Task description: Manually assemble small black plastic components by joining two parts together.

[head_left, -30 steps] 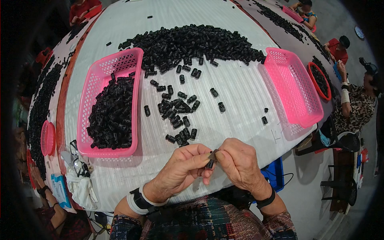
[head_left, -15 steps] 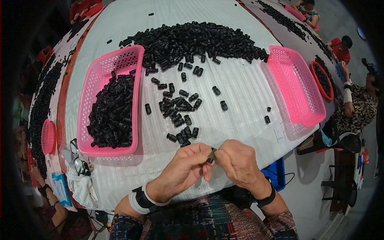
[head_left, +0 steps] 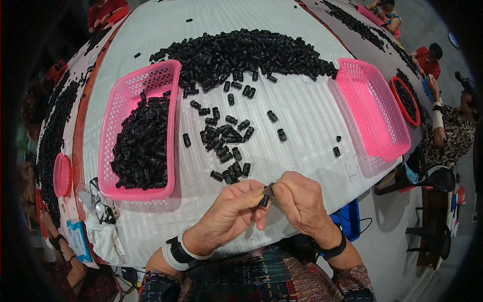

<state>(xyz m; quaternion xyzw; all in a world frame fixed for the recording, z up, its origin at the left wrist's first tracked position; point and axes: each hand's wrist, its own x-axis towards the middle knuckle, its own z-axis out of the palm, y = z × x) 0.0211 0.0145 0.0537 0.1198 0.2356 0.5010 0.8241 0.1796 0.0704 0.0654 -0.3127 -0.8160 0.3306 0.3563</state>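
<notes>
My left hand (head_left: 232, 214) is closed, pinching a small black cord lock (head_left: 264, 201) between thumb and fingers, with its lower end pointing down. Against it, my right hand (head_left: 303, 205) is closed on a small flat grey blade-like piece (head_left: 270, 190), whose pointed tip touches the top of the cord lock. Most of that piece is hidden by my fingers. Just beyond my hands lies a loose group of black cord locks (head_left: 221, 137) on the white-covered table.
A pink basket (head_left: 173, 136) on the left holds many cord locks. Another pink basket (head_left: 375, 113) stands at the right. A large heap of cord locks (head_left: 246, 53) stretches across the far side. Glasses (head_left: 104, 214) and a white cloth (head_left: 106, 237) lie near left. Other people sit at neighbouring tables.
The cord lock shows more below my left fingers, and the grey piece is tilted more upright. My right hand has risen slightly.
</notes>
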